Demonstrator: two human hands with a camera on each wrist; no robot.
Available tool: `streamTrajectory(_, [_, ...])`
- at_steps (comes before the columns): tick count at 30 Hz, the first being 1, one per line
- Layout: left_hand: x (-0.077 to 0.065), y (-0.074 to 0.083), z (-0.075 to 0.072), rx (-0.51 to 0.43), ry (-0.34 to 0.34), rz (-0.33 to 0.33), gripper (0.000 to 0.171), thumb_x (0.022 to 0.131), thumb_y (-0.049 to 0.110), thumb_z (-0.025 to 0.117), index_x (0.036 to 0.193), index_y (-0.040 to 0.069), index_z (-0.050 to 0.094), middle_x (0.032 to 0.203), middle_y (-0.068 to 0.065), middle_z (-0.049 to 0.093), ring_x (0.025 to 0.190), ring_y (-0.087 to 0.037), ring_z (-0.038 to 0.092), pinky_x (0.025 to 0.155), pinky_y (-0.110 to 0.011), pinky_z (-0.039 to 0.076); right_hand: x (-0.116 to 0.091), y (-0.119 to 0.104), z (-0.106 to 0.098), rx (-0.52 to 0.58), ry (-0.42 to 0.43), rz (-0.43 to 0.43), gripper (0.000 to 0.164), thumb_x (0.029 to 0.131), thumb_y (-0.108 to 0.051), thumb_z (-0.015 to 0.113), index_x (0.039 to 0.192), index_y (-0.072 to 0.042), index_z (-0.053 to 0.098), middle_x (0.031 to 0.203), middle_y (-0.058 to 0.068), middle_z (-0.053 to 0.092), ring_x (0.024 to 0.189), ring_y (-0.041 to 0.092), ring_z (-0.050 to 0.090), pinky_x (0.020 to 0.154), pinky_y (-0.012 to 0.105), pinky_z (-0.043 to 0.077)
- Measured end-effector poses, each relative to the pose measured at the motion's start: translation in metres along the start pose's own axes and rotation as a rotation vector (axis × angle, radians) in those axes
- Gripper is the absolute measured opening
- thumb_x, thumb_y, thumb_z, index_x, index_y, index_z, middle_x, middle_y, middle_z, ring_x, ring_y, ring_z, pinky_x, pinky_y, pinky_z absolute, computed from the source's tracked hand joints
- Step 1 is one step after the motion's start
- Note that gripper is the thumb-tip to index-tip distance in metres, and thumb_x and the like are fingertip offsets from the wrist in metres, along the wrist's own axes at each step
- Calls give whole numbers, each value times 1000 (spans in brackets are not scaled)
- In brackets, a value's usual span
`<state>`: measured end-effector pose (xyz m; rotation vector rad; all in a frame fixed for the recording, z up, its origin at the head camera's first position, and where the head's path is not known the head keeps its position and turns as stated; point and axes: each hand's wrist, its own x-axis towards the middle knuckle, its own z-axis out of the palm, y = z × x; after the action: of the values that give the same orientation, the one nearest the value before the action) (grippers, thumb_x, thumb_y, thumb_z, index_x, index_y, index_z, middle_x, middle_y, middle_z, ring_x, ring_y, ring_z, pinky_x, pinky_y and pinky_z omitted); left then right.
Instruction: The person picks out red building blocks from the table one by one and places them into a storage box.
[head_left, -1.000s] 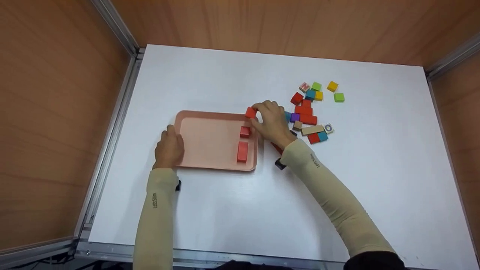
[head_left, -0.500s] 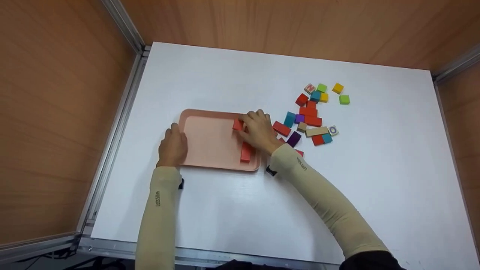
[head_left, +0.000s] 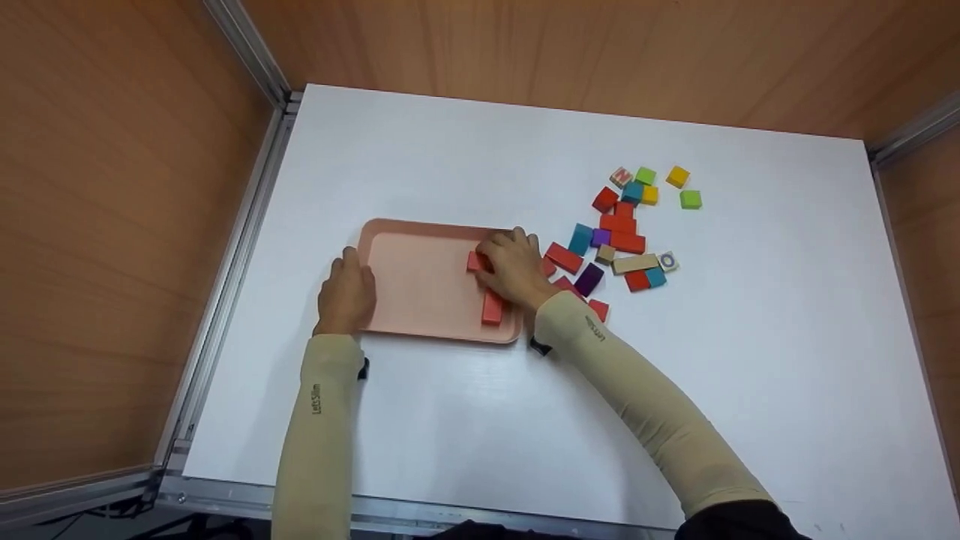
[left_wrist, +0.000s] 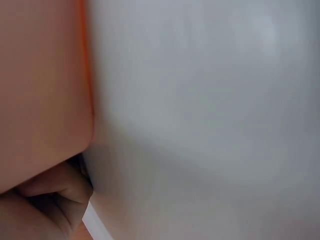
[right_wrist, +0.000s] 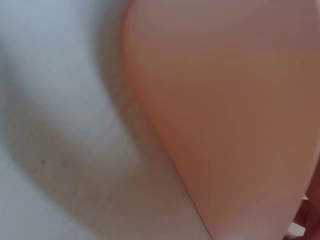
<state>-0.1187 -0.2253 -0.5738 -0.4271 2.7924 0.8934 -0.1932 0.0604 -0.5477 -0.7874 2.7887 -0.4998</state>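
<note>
A shallow pink tray lies on the white table, and its side wall fills the left of the left wrist view. My left hand grips the tray's left end, its fingers curled at the edge. Over the tray's right part, my right hand pinches a red block, mostly hidden by the fingers. Just below it in the tray lies a longer red block. Any block under the right palm is hidden. The right wrist view mainly shows the tray's outer wall.
Right of the tray lie several loose blocks, among them a dark purple block, a red block, a blue block and a tan block. Farther back are green and yellow cubes. Wooden walls enclose the table.
My right hand has carried the red block from above the tray's upper right corner leftward and down into the tray. The left hand stays at the tray's left end.
</note>
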Motion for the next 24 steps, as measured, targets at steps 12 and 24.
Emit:
streamTrajectory(12, [0, 2, -1, 1, 3, 12, 31, 108, 21, 35, 130, -2, 38, 105, -21, 49, 86, -41, 59, 73, -53, 48, 0, 1, 0, 3, -14, 12, 47, 91, -40, 72, 129, -14, 65, 121, 5, 62, 110, 26, 42, 94, 43, 32])
streamTrajectory(24, [0, 1, -1, 0, -4, 6, 33, 108, 21, 37, 131, -2, 37, 108, -23, 49, 91, -44, 59, 77, -56, 47, -1, 19, -23, 121, 106, -21, 37, 96, -35, 66, 125, -12, 66, 114, 5, 63, 99, 24, 45, 88, 40, 34])
